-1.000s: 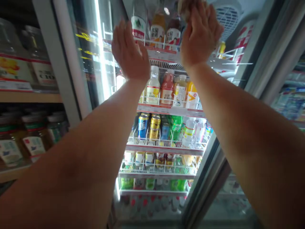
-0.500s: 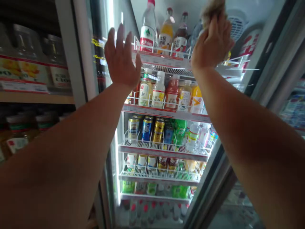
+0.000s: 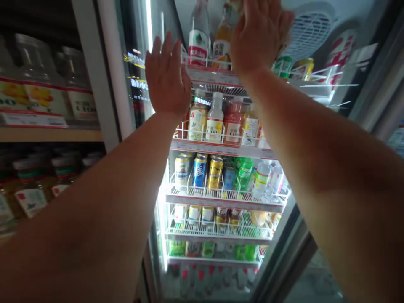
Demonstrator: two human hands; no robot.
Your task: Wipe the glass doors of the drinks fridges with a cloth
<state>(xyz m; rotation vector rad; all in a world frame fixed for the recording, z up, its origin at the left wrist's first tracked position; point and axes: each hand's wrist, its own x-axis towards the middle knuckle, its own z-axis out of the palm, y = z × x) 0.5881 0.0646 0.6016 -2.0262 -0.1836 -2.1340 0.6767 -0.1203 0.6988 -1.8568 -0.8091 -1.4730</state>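
Observation:
Both my arms reach up into an open drinks fridge. My left hand (image 3: pixel 167 78) is open, fingers stretched upward, in front of the left end of the top shelf rail (image 3: pixel 208 78) and beside the glass door (image 3: pixel 139 88). My right hand (image 3: pixel 257 35) is higher, closed over a brownish cloth (image 3: pixel 285 25) that peeks out past its right edge. It covers some of the top-shelf bottles, next to an orange juice bottle (image 3: pixel 221 40) and a clear bottle with a red and green label (image 3: pixel 198 40).
Lower wire shelves hold juice bottles (image 3: pixel 214 122), cans (image 3: pixel 200 170) and more drinks beneath. A white fan grille (image 3: pixel 307 33) sits at the fridge's upper right. Wooden shelves with jars (image 3: pixel 41 97) stand to the left. The fridge's door frame (image 3: pixel 284 248) runs diagonally at lower right.
My right hand with the cloth has moved left along the top shelf, now covering bottles it was beside. My left hand has stayed raised and open, shifting only slightly.

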